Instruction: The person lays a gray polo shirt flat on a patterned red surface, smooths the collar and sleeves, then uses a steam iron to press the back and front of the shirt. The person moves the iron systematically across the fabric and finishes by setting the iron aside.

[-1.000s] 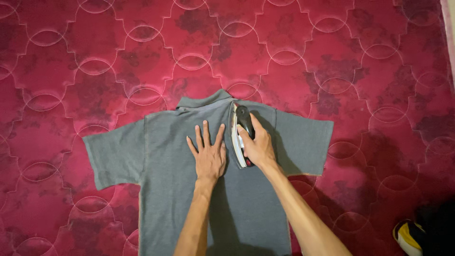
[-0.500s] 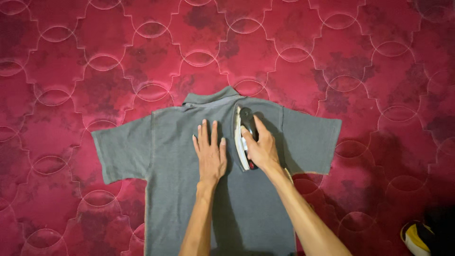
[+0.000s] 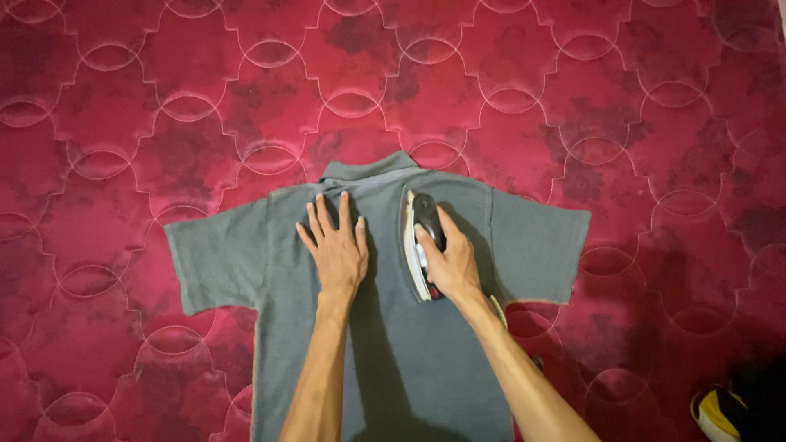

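A grey short-sleeved polo shirt point(image 3: 401, 352) lies flat, back side up, on a red quilted mattress point(image 3: 164, 106), collar pointing away from me. My left hand point(image 3: 334, 245) rests palm down on the shirt below the collar, left of centre, fingers spread. My right hand point(image 3: 446, 258) grips the black handle of an electric iron point(image 3: 413, 237), which stands on the shirt's upper right part with its metal soleplate edge showing on the left and its tip toward the collar.
The mattress stretches out around the shirt on all sides. A yellow, white and black object point(image 3: 716, 413) sits in shadow at the lower right corner. The iron's cord point(image 3: 497, 307) shows briefly beside my right wrist.
My left hand has slid left and up toward the collar, away from the iron, with fingers spread again. The iron and right hand have stayed almost where they were.
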